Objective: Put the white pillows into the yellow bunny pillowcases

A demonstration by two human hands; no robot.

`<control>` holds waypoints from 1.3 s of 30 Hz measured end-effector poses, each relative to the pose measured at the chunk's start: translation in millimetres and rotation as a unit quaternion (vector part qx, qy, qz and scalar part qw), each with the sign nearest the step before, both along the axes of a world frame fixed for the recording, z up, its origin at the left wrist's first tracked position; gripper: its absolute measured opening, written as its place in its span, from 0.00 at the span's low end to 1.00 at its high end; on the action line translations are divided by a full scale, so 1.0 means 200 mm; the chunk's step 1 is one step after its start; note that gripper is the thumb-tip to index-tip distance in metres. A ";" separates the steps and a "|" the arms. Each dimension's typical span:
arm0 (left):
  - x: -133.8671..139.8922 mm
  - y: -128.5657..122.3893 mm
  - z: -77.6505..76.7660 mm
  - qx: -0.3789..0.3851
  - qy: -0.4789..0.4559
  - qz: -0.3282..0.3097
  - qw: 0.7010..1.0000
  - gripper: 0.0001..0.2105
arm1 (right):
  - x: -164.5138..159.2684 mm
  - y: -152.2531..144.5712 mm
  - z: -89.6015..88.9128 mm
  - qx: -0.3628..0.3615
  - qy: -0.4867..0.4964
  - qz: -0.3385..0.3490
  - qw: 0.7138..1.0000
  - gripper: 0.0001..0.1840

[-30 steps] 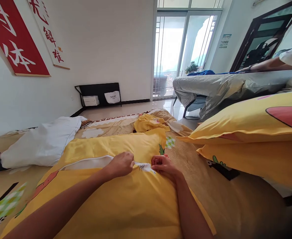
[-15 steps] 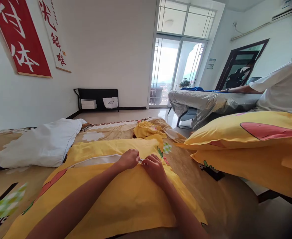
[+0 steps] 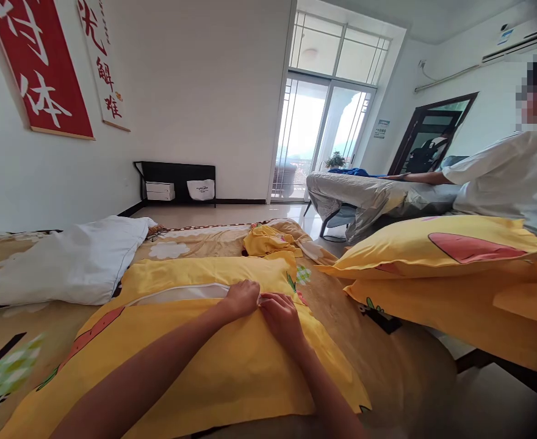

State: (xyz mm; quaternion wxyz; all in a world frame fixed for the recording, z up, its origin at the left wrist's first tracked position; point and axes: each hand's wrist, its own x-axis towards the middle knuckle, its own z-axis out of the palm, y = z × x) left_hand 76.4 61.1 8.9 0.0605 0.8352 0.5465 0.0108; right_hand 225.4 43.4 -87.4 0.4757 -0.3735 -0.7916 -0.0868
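Note:
A yellow pillowcase (image 3: 232,360) with printed carrots lies in front of me with a white pillow inside. Its zipper (image 3: 177,286) runs across the upper part, parted left of my hands so that a strip of the white pillow (image 3: 183,296) shows. My left hand (image 3: 245,297) is closed at the right end of this gap, pinching the zipper edge. Right beside it, my right hand (image 3: 281,314) has its fingertips pressed together on the same zipper line. The hands nearly touch, and the zipper pull is hidden by the fingers.
A white pillow (image 3: 67,259) lies to the left on the patterned blanket (image 3: 342,329). Crumpled yellow cloth (image 3: 268,239) is beyond the pillowcase. Stuffed yellow pillows (image 3: 433,250) are stacked at right. Behind them a person (image 3: 501,171) in white reaches over a covered table (image 3: 364,189).
My left hand has shifted slightly right, up against my right hand, closing the small gap between them. The view has turned a little to the right.

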 end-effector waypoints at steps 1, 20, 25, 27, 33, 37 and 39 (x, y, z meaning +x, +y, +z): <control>0.01 0.00 0.00 -0.003 0.004 0.001 1.000 0.14 | 0.00 0.00 0.00 0.006 -0.005 -0.002 1.000 0.05; -0.03 0.03 0.11 -0.045 0.072 -0.008 0.996 0.14 | -0.03 -0.05 0.02 0.046 -0.149 -0.061 0.986 0.14; -0.11 0.01 0.11 -0.043 0.067 -0.009 0.997 0.13 | -0.04 -0.05 0.02 0.060 -0.155 -0.073 0.983 0.12; -0.15 0.01 0.10 -0.041 0.059 -0.011 0.997 0.12 | -0.04 -0.06 0.02 0.049 -0.158 -0.074 0.983 0.12; -0.35 0.01 0.12 -0.033 0.028 -0.003 0.999 0.09 | -0.05 -0.06 0.04 0.031 -0.163 -0.073 0.983 0.12; -0.50 -0.03 0.16 -0.024 0.008 0.011 1.000 0.07 | -0.05 -0.06 0.05 0.028 -0.169 -0.075 0.982 0.13; -0.59 -0.05 0.16 -0.021 -0.005 0.015 1.000 0.07 | -0.05 -0.06 0.06 0.030 -0.174 -0.073 0.982 0.13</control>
